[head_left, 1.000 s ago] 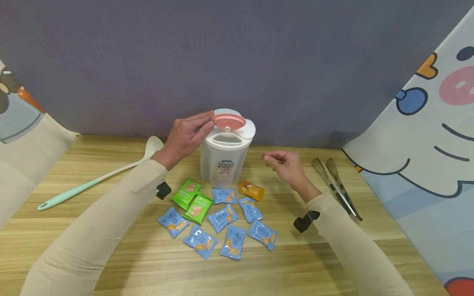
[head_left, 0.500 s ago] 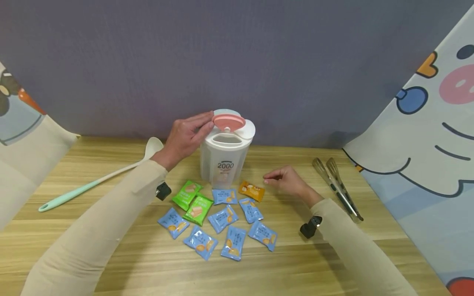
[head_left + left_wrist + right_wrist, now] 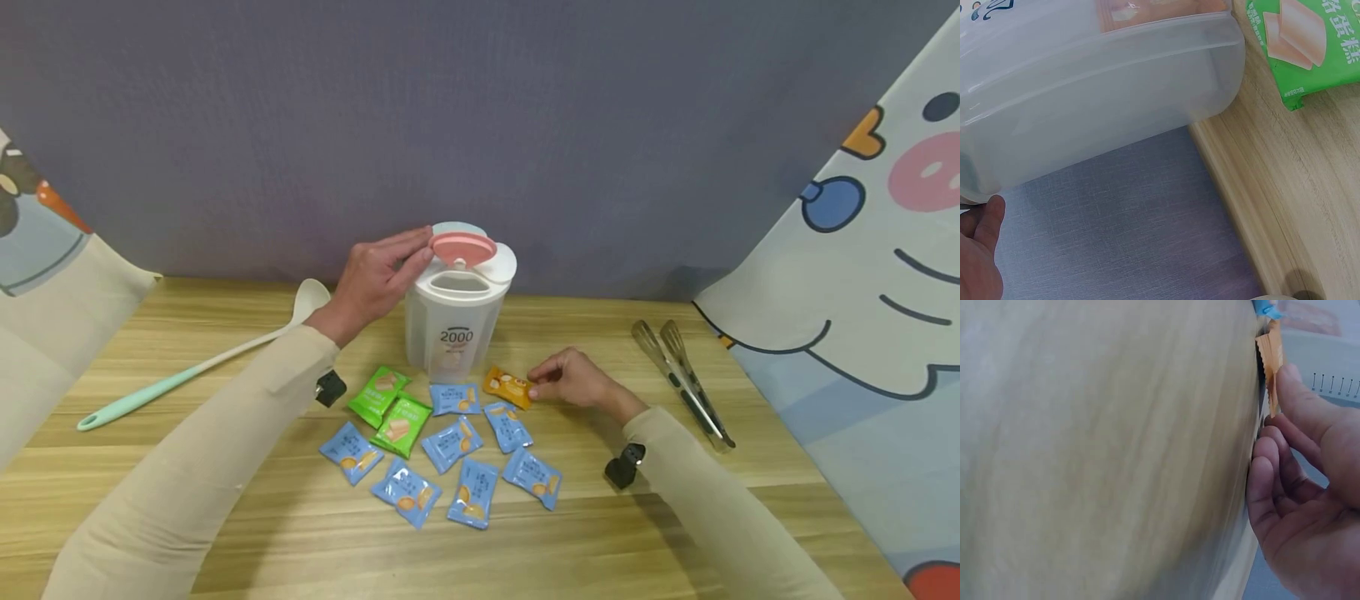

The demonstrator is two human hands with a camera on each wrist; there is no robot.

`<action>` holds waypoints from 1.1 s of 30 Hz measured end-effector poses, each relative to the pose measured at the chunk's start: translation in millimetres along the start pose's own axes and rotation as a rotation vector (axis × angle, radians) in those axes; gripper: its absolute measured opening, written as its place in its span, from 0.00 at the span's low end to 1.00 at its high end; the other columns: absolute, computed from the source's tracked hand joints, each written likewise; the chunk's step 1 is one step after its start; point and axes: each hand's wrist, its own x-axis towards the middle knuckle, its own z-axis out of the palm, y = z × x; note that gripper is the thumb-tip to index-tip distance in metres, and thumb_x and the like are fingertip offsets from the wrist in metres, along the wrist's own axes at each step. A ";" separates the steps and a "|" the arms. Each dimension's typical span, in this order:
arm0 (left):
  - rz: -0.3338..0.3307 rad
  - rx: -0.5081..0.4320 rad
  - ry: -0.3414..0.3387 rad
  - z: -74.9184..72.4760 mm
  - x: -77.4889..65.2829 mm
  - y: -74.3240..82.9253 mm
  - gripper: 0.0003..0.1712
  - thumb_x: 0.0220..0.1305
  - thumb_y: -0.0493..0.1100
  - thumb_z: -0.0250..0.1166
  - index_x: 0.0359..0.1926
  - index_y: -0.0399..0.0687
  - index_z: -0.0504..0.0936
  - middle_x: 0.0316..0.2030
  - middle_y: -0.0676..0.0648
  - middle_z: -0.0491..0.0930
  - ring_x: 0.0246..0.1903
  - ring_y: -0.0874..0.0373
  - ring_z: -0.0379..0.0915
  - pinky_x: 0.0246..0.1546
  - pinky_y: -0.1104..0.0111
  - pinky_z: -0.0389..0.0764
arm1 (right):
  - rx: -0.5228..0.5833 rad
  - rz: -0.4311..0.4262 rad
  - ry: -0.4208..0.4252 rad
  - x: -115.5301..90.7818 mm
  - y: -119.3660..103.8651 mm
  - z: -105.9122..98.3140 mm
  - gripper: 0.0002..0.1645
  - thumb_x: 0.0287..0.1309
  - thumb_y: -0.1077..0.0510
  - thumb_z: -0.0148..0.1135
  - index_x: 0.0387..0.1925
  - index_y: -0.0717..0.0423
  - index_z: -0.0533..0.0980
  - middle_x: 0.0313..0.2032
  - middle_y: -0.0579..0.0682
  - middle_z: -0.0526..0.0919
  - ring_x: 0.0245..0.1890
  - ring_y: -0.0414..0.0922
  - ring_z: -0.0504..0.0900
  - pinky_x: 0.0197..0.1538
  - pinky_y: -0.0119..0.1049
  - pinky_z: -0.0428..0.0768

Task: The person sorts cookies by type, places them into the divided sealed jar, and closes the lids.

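Note:
A clear plastic storage container (image 3: 455,333) with a white lid stands upright at the back, its pink flap (image 3: 462,248) raised over an opening. My left hand (image 3: 375,279) rests against the lid's left side with fingers fairly straight, touching the rim by the flap. Beside the container's base, my right hand (image 3: 573,379) pinches the right end of an orange snack packet (image 3: 508,387) between thumb and index finger. That packet's crimped end (image 3: 1271,369) shows at the thumb in the right wrist view. A packet is visible through the container's wall, low down.
Several blue snack packets (image 3: 473,492) and two green ones (image 3: 402,423) lie in front of the container. A long ladle (image 3: 202,363) with a mint handle is on the left. Metal tongs (image 3: 682,379) lie on the right. A grey fabric wall (image 3: 480,125) stands behind.
My right hand has come down and slightly left onto the orange packet, and now pinches its end. The left hand and the container have stayed in place.

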 end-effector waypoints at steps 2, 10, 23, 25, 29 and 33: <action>0.000 0.000 -0.002 -0.1 0.0 -0.3 0.17 0.67 0.41 0.60 0.54 0.38 0.79 0.54 0.42 0.76 0.54 0.52 0.73 0.56 0.62 0.70 | -0.010 -0.012 -0.003 -0.2 -0.9 0.3 0.17 0.46 0.62 0.74 0.38 0.68 0.82 0.31 0.52 0.85 0.31 0.42 0.80 0.34 0.33 0.79; -0.005 -0.011 -0.003 -0.4 -0.1 -1.5 0.18 0.65 0.41 0.61 0.54 0.37 0.79 0.54 0.42 0.76 0.55 0.52 0.72 0.56 0.62 0.70 | -0.032 -0.005 0.029 -1.2 -4.6 2.8 0.13 0.46 0.63 0.74 0.35 0.66 0.84 0.30 0.50 0.84 0.29 0.41 0.79 0.32 0.31 0.78; 0.001 -0.013 0.000 -0.3 -0.5 -1.8 0.18 0.66 0.41 0.60 0.54 0.37 0.79 0.54 0.42 0.76 0.55 0.52 0.72 0.56 0.63 0.70 | -0.022 -0.005 0.060 -0.1 -2.9 6.0 0.10 0.46 0.64 0.74 0.32 0.65 0.83 0.25 0.48 0.83 0.25 0.41 0.77 0.28 0.30 0.76; -0.001 -0.012 -0.004 -0.5 -0.5 -2.1 0.18 0.67 0.41 0.60 0.54 0.37 0.78 0.55 0.42 0.76 0.55 0.52 0.72 0.56 0.63 0.70 | -0.014 -0.005 0.065 0.5 -2.0 6.3 0.09 0.46 0.64 0.74 0.32 0.65 0.83 0.25 0.48 0.83 0.25 0.41 0.77 0.28 0.31 0.76; -0.003 -0.016 -0.009 -0.8 -0.2 -1.5 0.18 0.67 0.41 0.60 0.54 0.38 0.78 0.55 0.43 0.76 0.55 0.52 0.72 0.56 0.63 0.70 | -0.005 0.018 0.081 1.5 0.9 6.6 0.08 0.46 0.65 0.74 0.30 0.64 0.83 0.24 0.47 0.82 0.25 0.41 0.76 0.29 0.31 0.76; -0.014 -0.025 -0.018 -1.0 -0.1 -0.6 0.18 0.66 0.41 0.61 0.54 0.38 0.78 0.55 0.43 0.75 0.56 0.52 0.71 0.57 0.63 0.69 | 0.003 0.029 0.104 1.3 3.2 5.3 0.08 0.46 0.65 0.74 0.29 0.63 0.83 0.24 0.47 0.82 0.25 0.42 0.76 0.29 0.32 0.76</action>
